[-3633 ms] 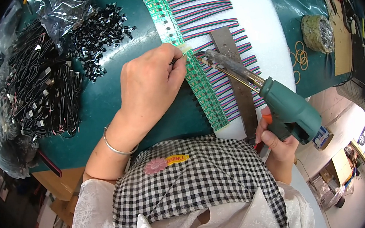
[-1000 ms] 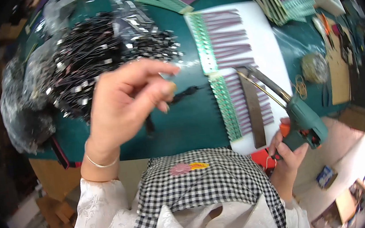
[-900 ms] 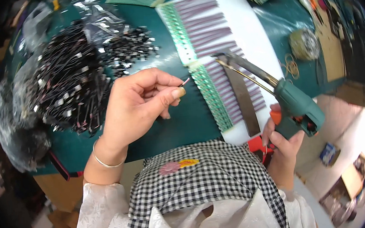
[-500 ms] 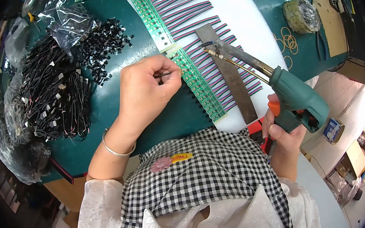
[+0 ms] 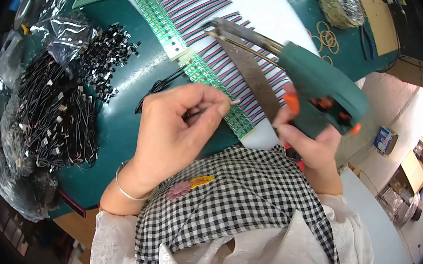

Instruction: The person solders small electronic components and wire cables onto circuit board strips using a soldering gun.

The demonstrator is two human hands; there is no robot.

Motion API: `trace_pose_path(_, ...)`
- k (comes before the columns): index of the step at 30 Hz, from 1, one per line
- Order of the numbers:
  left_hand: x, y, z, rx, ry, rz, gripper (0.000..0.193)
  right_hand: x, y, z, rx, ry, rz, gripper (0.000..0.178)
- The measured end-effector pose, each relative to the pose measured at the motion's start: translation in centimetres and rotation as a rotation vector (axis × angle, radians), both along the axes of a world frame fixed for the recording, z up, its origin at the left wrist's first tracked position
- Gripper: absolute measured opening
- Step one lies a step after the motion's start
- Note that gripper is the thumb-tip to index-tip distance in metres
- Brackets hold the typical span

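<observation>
My left hand [image 5: 180, 130] is closed in a pinch over the near part of a green circuit board panel [image 5: 206, 78]. Dark cable shows inside its curled fingers, and a small pale pink wire end sticks out past the fingertips. Another black cable [image 5: 160, 86] lies just beyond that hand, its end reaching the panel's left edge. My right hand [image 5: 310, 139] is wrapped around a green soldering gun [image 5: 314, 77] with an orange trigger. The gun's long metal tip points up and left, above a flat dark metal bar [image 5: 249, 71] lying across rows of red, black and green wires [image 5: 204, 9].
On the left lie a heap of black cables [image 5: 57, 112], a pile of small black connectors [image 5: 106, 60] and clear plastic bags [image 5: 62, 31]. A white foam sheet [image 5: 271, 12] lies under the wires. A solder roll [image 5: 341, 7], rubber bands [image 5: 328, 37] and pliers [image 5: 367, 42] are at right.
My left hand has moved nearer and right along the panel, and a black cable now shows behind it. The soldering gun has swung up and left, its tip away from the panel.
</observation>
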State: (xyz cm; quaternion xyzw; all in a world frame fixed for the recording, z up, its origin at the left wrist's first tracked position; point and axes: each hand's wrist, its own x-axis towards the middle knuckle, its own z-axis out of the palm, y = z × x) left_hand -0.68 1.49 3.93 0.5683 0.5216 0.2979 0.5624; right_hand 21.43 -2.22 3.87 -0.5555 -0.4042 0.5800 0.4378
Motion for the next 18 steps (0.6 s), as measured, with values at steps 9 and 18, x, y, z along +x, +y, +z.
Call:
trace_pose_path(9,1.4,-0.8,0.3,-0.144,-0.224,-0.012,0.002,-2.4,1.9,-0.1,0.084,0.046,0.105,0.053)
trace_pose_path(18,1.1,-0.8,0.4,-0.112,-0.128,-0.067,0.004,-3.1,1.8,0.1,0.054,0.037,0.077,0.052)
